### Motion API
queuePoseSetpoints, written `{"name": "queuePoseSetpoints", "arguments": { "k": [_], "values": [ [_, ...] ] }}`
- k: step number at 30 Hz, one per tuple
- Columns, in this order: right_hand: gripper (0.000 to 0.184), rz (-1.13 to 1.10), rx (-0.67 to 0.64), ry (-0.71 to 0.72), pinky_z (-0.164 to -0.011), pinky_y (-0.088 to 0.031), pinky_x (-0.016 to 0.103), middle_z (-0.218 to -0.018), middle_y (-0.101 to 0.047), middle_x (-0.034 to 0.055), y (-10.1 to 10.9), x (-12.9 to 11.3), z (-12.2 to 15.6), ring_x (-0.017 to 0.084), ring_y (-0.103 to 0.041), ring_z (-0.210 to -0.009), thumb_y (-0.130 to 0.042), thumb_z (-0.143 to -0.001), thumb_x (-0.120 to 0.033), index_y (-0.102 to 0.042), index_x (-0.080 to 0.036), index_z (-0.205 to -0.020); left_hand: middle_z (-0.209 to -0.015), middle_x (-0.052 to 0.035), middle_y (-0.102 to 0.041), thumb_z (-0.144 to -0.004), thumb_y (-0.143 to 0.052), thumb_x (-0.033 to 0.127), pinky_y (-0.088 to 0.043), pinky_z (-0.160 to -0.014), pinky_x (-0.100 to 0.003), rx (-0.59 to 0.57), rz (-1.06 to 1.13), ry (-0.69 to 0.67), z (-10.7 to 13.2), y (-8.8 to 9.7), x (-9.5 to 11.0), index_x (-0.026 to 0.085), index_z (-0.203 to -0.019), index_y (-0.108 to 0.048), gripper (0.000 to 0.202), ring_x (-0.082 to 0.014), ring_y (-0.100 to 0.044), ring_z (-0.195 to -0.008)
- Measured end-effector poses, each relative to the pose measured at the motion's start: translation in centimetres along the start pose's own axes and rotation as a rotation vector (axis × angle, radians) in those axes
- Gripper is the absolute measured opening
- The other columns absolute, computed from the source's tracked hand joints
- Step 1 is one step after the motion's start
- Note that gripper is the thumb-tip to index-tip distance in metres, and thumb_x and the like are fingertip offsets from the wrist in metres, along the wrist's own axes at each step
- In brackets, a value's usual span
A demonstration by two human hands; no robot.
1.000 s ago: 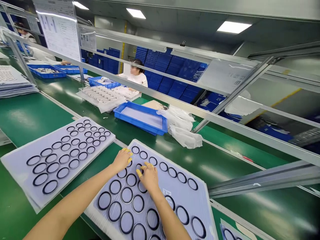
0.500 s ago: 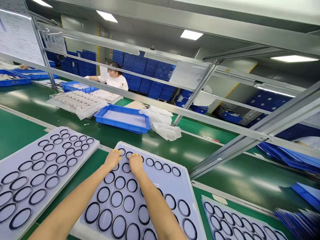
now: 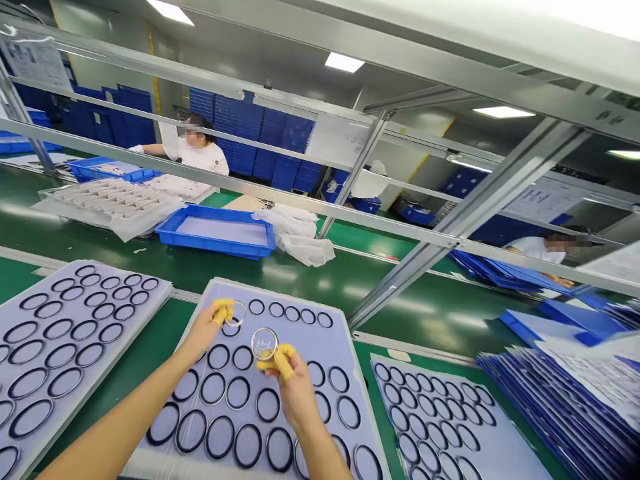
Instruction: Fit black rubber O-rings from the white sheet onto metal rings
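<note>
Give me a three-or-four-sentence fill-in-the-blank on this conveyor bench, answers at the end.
The right hand wears finger cots coloured ____.
The left hand and right hand each pinch ____ thin shiny ring.
The sheet below them carries rows of ____ rubber rings.
The plastic tray beyond the sheet is ____.

Missing words: yellow; one; black; blue.
</note>
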State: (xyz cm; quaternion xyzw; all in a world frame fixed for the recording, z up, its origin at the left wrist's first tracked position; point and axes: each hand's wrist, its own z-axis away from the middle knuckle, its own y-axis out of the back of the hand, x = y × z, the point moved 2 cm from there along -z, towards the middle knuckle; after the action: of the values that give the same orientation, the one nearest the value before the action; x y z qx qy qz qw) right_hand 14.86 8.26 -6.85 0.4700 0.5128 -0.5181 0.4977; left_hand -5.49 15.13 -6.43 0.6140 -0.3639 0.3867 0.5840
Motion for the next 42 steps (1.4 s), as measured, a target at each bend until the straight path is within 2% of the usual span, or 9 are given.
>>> {"name": "queuePoseSetpoints", "arguments": {
  "k": [2, 4, 8, 16, 23, 29, 33, 38, 42],
  "values": [
    [0.038, -0.129, -0.005, -0.034, -0.058, -0.048, 0.029, -0.076, -0.070, 0.0051, 0.9, -1.1, 2.8, 0.019, -0.067, -0.067, -0.059, -0.081, -0.058, -0.057, -0.020, -0.079, -0.084, -0.0044, -0.067, -0.086, -0.043, 0.034, -0.048, -0.067, -0.027, -0.106, 0.115, 0.002, 3.3, -1.0, 2.1, 0.016, -0.100, -0.066, 0.032, -0.0160, -0.060, -0.071],
    [0.038, -0.225, -0.025, -0.064, -0.055, -0.046, 0.027, -0.071, -0.069, 0.0045, 1.4, -2.4, 5.1, 0.017, -0.064, -0.060, -0.063, -0.079, -0.056, -0.058, -0.019, -0.077, -0.074, -0.0027, -0.063, -0.080, -0.056, 0.043, -0.045, -0.064, -0.025, -0.313, 0.398, 0.056, 6.2, -2.1, 3.9, 0.015, -0.091, -0.067, 0.031, -0.0146, -0.055, -0.067],
    [0.028, -0.461, -0.092, -0.148, -0.056, -0.043, 0.024, -0.062, -0.065, 0.0008, 1.9, -5.1, 8.1, 0.013, -0.059, -0.054, -0.072, -0.078, -0.043, -0.060, -0.018, -0.077, -0.061, 0.0010, -0.051, -0.073, -0.063, 0.063, -0.035, -0.057, -0.022, -0.645, 0.689, 0.063, 10.1, -3.3, 6.5, 0.013, -0.067, -0.059, 0.051, -0.0096, -0.041, -0.056],
    [0.026, -0.542, -0.139, -0.228, -0.053, -0.042, 0.023, -0.060, -0.064, -0.0003, 2.8, -6.3, 11.0, 0.010, -0.056, -0.049, -0.071, -0.080, -0.043, -0.061, -0.018, -0.080, -0.056, 0.0013, -0.046, -0.070, -0.071, 0.057, -0.031, -0.052, -0.021, -0.846, 0.808, 0.153, 12.8, -3.1, 7.9, 0.013, -0.059, -0.055, 0.048, -0.0075, -0.039, -0.051],
    [0.026, -0.586, -0.158, -0.239, -0.050, -0.039, 0.022, -0.060, -0.067, 0.0015, 2.7, -6.4, 11.4, 0.011, -0.057, -0.047, -0.068, -0.083, -0.043, -0.060, -0.018, -0.078, -0.053, 0.0021, -0.045, -0.068, -0.071, 0.058, -0.030, -0.051, -0.020, -0.876, 0.860, 0.201, 13.7, -3.1, 8.2, 0.013, -0.058, -0.057, 0.049, -0.0067, -0.038, -0.049],
    [0.027, -0.574, -0.144, -0.268, -0.052, -0.037, 0.025, -0.059, -0.062, 0.0004, 2.2, -6.7, 11.3, 0.012, -0.053, -0.049, -0.069, -0.081, -0.045, -0.064, -0.019, -0.077, -0.054, 0.0020, -0.047, -0.067, -0.074, 0.055, -0.030, -0.050, -0.019, -0.810, 0.898, 0.250, 13.9, -3.1, 8.2, 0.012, -0.059, -0.058, 0.046, -0.0064, -0.039, -0.050],
    [0.027, -0.506, -0.157, -0.177, -0.057, -0.036, 0.029, -0.065, -0.055, 0.0003, 2.3, -6.3, 11.2, 0.013, -0.045, -0.056, -0.074, -0.074, -0.047, -0.070, -0.020, -0.077, -0.057, 0.0006, -0.050, -0.069, -0.074, 0.051, -0.033, -0.054, -0.020, -0.749, 0.926, 0.231, 14.0, -3.0, 8.1, 0.012, -0.060, -0.064, 0.042, -0.0076, -0.042, -0.054],
    [0.022, -0.594, 0.019, -0.083, -0.054, -0.032, 0.030, -0.061, -0.045, -0.0012, 3.8, -6.2, 11.1, 0.013, -0.036, -0.056, -0.070, -0.078, -0.043, -0.067, -0.024, -0.068, -0.077, -0.0040, -0.064, -0.072, -0.076, 0.042, -0.041, -0.062, -0.021, -0.663, 1.057, 0.280, 14.0, -2.1, 7.9, 0.020, -0.090, -0.076, 0.029, -0.0096, -0.054, -0.064],
    [0.015, -0.618, 0.104, -0.093, -0.055, -0.035, 0.031, -0.062, -0.045, -0.0011, 4.2, -5.7, 11.3, 0.014, -0.037, -0.057, -0.071, -0.078, -0.038, -0.065, -0.025, -0.073, -0.079, -0.0044, -0.067, -0.070, -0.079, 0.035, -0.044, -0.063, -0.022, -0.628, 1.156, 0.310, 14.3, -1.5, 7.7, 0.020, -0.093, -0.076, 0.027, -0.0104, -0.059, -0.065]
  ]
}}
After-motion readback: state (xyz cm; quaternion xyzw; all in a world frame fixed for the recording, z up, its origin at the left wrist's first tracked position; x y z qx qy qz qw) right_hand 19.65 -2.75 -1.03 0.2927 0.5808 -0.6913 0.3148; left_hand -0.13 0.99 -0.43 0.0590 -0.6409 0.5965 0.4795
